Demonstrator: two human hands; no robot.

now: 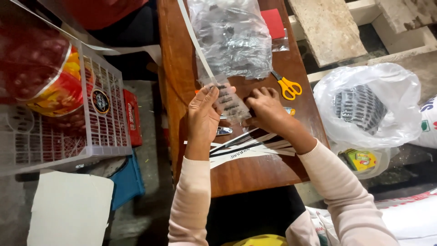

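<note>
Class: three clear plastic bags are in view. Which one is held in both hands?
The small clear packet of dark pieces, between the left hand and right hand.

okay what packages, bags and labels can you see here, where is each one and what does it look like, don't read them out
Small clear pouch: held by left hand and right hand, dark pieces inside.
Big clear bag: far end of table, dark pieces inside.
Paper strips: on table by the wrists, white and black.
White bag: right of table, holds grey sheets.
Round label: on white basket, left, black and gold.
Red carton: behind basket.
</note>
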